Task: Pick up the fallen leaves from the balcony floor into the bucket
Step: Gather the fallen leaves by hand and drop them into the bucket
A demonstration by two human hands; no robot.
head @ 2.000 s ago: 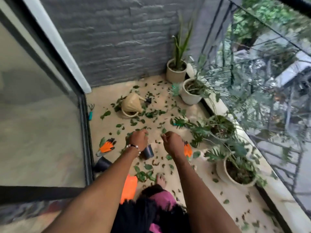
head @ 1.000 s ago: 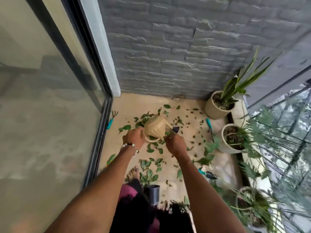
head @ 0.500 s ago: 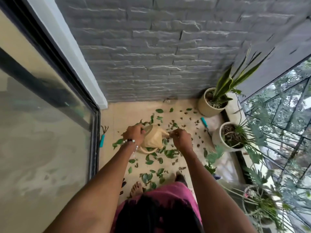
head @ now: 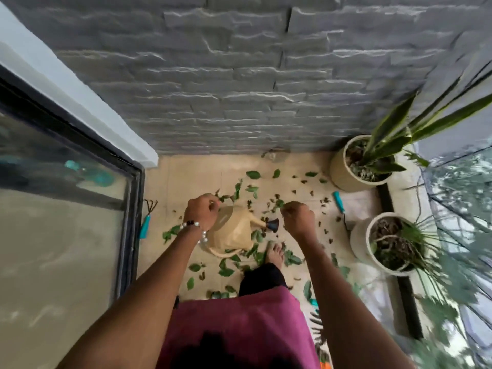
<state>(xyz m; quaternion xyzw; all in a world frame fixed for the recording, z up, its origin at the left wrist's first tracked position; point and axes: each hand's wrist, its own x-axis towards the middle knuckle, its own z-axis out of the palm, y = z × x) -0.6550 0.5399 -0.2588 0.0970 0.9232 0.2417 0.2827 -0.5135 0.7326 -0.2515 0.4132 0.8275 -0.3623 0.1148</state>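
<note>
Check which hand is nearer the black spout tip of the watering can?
Right. The right hand hovers just right of the black spout tip, curled. The left hand is over the far side of the watering can, the can's body between.

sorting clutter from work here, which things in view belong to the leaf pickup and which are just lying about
Job: leaves on the floor; left hand; right hand, both fists closed, contents unclear.

Lying about: watering can; rake; teal tool; two pots.

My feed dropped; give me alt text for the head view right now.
Both hands, left and right, are curled over a tipped beige watering can on the floor, amid scattered leaves. Two potted plants stand at right; no bucket is visible.
</note>
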